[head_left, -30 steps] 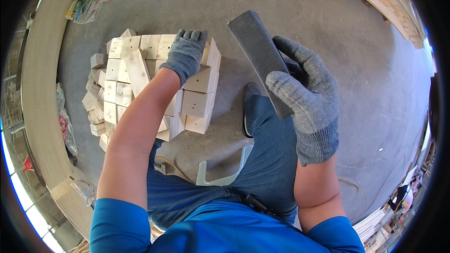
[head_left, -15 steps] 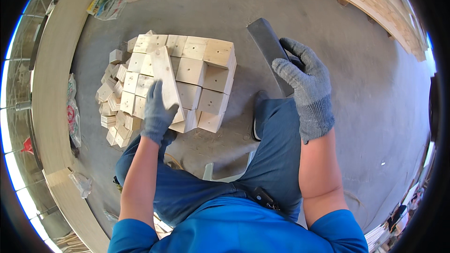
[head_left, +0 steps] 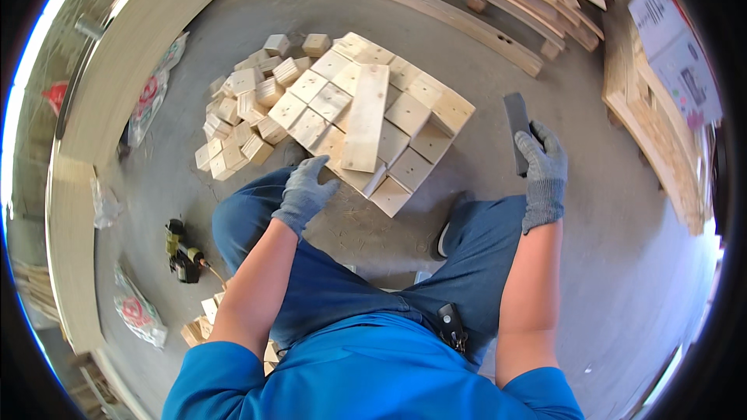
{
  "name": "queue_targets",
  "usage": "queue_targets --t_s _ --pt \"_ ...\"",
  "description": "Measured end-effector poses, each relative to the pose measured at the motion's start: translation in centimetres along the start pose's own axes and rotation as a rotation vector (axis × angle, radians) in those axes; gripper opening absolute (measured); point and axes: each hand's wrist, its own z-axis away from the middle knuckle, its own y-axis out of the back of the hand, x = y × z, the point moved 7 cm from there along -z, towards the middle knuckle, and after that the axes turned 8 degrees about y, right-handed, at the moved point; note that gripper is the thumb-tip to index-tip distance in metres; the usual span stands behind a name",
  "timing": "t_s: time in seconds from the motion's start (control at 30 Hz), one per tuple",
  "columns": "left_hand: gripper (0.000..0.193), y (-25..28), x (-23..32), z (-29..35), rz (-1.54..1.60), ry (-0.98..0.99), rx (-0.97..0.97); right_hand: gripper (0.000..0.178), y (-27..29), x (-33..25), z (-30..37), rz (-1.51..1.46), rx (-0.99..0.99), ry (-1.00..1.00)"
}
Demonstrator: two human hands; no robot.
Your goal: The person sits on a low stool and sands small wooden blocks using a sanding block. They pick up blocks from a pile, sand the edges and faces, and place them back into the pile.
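Observation:
Square wooden blocks stand packed together in a stack (head_left: 318,89) on the floor before me, most with a small hole in the face. A flat pale board (head_left: 364,120) lies across the top of them. My left hand (head_left: 306,190), in a grey knit glove, has its fingers apart and holds nothing. Its fingertips are at the stack's near left edge; I cannot tell whether they touch it. Off to the right of the stack, my gloved right hand (head_left: 546,167) is closed around a dark grey flat bar (head_left: 514,118), which points up and away from me.
Loose wooden blocks (head_left: 247,105) lie heaped left of the stack. A green and black power tool (head_left: 184,253) with a hose rests by my left knee. Long timber (head_left: 443,19) lies at the back, and a wooden frame (head_left: 650,120) stands at the far right.
My view has turned, so the stack appears farther right and rotated. My left hand has drawn back from the board toward the stack's near edge. The bar is still in my right hand.

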Motion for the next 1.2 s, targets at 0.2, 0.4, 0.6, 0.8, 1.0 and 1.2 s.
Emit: queue_targets --t_s 0.2,0.4,0.6,0.8,1.0,1.2 --pt "0.049 0.4 -0.6 -0.4 0.126 0.005 0.079 0.054 -2.8 0.6 0.0 0.079 -0.086 0.019" --pt "0.047 3.3 -0.1 -2.7 0.513 0.126 0.044 0.054 -2.9 1.5 -0.7 0.139 -0.114 0.033" --pt "0.052 9.7 -1.0 -5.8 0.755 0.162 0.136 0.054 -5.1 0.0 -0.8 0.186 -0.164 0.025" --pt "0.065 16.3 -8.1 -12.5 0.467 0.148 0.323 0.051 -6.6 -0.5 -1.1 0.206 -0.214 0.051" --pt "0.081 18.3 -21.8 -17.6 0.139 0.303 0.472 0.052 -8.2 -0.8 -0.8 0.232 -0.289 0.019" --pt "0.091 13.9 -27.4 -22.0 0.057 0.452 0.323 0.057 -8.1 -0.3 -1.3 0.284 -0.315 -0.007"
